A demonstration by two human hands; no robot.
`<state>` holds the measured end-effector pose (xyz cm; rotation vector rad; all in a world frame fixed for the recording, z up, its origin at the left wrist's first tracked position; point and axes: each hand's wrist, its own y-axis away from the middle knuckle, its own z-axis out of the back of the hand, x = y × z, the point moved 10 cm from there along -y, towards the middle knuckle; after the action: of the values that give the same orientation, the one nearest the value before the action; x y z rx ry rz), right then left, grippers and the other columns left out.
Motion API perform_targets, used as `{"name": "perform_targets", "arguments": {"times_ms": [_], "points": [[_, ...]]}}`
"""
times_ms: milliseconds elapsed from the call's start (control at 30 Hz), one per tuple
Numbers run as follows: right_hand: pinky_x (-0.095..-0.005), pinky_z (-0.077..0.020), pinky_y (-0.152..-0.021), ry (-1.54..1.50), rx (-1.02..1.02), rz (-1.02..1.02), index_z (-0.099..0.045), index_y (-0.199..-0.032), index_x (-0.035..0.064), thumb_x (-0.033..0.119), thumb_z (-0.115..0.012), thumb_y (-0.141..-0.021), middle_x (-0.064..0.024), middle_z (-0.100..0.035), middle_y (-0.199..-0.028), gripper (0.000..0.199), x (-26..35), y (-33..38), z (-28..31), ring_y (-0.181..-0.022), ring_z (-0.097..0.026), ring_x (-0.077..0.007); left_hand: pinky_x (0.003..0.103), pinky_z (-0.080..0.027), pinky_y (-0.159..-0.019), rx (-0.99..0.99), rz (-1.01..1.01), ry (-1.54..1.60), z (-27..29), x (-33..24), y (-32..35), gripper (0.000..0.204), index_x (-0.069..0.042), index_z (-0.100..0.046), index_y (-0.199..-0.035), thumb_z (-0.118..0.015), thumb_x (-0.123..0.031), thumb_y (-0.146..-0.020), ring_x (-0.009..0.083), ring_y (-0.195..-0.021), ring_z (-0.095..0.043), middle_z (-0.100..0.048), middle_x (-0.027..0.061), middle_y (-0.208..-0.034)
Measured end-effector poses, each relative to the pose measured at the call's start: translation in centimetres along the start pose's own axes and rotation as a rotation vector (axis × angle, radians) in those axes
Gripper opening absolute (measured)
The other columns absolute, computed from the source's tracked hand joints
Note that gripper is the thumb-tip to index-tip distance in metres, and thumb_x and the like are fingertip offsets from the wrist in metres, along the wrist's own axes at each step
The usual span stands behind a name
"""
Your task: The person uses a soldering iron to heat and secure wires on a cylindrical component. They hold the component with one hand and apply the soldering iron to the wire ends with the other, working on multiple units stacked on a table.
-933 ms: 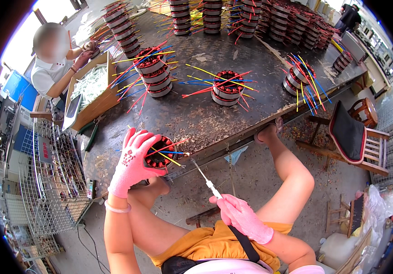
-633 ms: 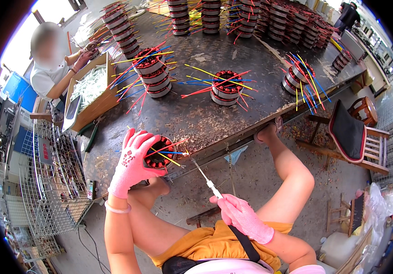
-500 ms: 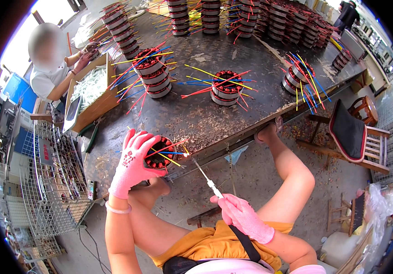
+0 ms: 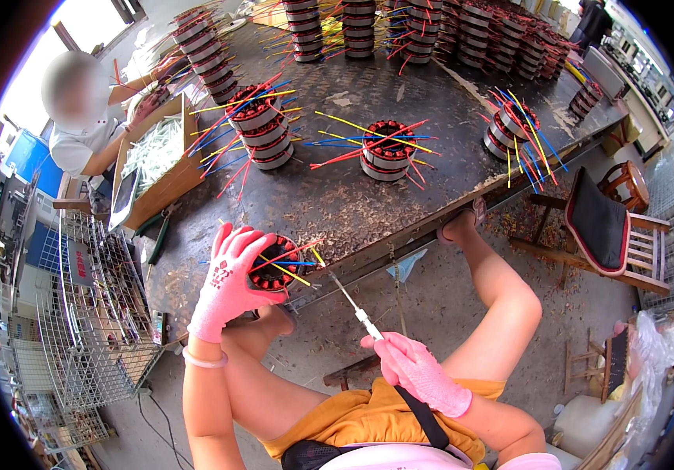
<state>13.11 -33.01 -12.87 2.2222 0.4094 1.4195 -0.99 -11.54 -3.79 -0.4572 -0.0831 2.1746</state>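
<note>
My left hand (image 4: 229, 274), in a pink glove, grips a motor stator (image 4: 276, 262) at the near edge of the table. Its fingers reach over the far side and the thumb lies along the near side. Red, yellow and blue leads stick out of the red-wound core. My right hand (image 4: 415, 368), also gloved in pink, is closed round a slim tool with a white handle and thin metal shaft (image 4: 349, 298). The tool points up and left, its tip close to the end of a short yellow lead (image 4: 318, 257). Whether they touch, I cannot tell.
On the dark table (image 4: 337, 207) stand a single stator (image 4: 389, 153), short stacks (image 4: 262, 133) and taller stacks behind. A wooden box (image 4: 161, 192) of white tubes and pliers (image 4: 159, 235) lie left. A co-worker (image 4: 82, 125) sits beyond the box. A chair (image 4: 599, 227) is at right.
The pale bright spot at the yellow lead's end has shrunk, and more of the lead shows. Both my hands stay nearly in place. The co-worker's hands and head have shifted slightly.
</note>
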Motion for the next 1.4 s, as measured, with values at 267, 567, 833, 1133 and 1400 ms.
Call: {"name": "perform_targets", "arguments": {"times_ms": [267,567,833,1133,1400], "points": [[-0.0214,-0.0312,-0.05,-0.018,0.032,0.02,-0.059,-0.124,-0.0003,0.024,-0.049,-0.106,0.0061,-0.044,-0.069,0.032,-0.6,-0.3,0.2,-0.057,-0.039,-0.0043,0.055,-0.022,-0.121,0.003,-0.004,-0.009,-0.1,0.0,0.1,0.088,-0.009,-0.06,-0.129,-0.09,-0.031,-0.05,0.038,-0.13,-0.048,-0.057,0.0157,-0.128],[-0.0191,-0.0311,-0.054,-0.048,0.028,-0.005,-0.059,-0.125,-0.0023,0.024,-0.046,-0.107,0.0059,-0.044,-0.067,0.034,-1.2,-0.4,0.2,-0.058,-0.039,-0.0038,0.055,-0.022,-0.121,0.004,-0.007,-0.017,-0.1,-0.1,0.0,0.088,-0.009,-0.06,-0.129,-0.09,-0.032,-0.05,0.037,-0.13,-0.048,-0.057,0.0154,-0.128],[-0.0192,-0.0302,-0.054,-0.031,0.017,-0.004,-0.06,-0.125,-0.0011,0.024,-0.047,-0.107,0.0059,-0.044,-0.065,0.033,-0.7,-0.3,0.2,-0.057,-0.039,-0.0032,0.055,-0.023,-0.121,0.005,-0.008,-0.02,-0.1,0.0,0.0,0.088,-0.009,-0.06,-0.13,-0.09,-0.032,-0.05,0.037,-0.129,-0.048,-0.057,0.0152,-0.128],[-0.0192,-0.0296,-0.054,-0.004,0.012,-0.019,-0.059,-0.125,-0.0004,0.025,-0.047,-0.106,0.0062,-0.043,-0.065,0.034,-0.4,-0.1,0.1,-0.058,-0.038,-0.0028,0.055,-0.022,-0.121,0.004,-0.003,-0.007,-0.1,0.0,0.0,0.088,-0.009,-0.06,-0.129,-0.09,-0.031,-0.049,0.037,-0.129,-0.048,-0.058,0.0152,-0.127],[-0.0194,-0.0303,-0.055,-0.053,0.023,0.005,-0.06,-0.124,-0.0006,0.025,-0.047,-0.106,0.0056,-0.044,-0.064,0.033,-0.4,-0.2,0.1,-0.058,-0.038,-0.0032,0.055,-0.023,-0.121,0.01,0.004,-0.006,-0.2,0.0,-0.1,0.088,-0.009,-0.061,-0.129,-0.09,-0.031,-0.05,0.037,-0.13,-0.048,-0.058,0.0152,-0.128]]}}
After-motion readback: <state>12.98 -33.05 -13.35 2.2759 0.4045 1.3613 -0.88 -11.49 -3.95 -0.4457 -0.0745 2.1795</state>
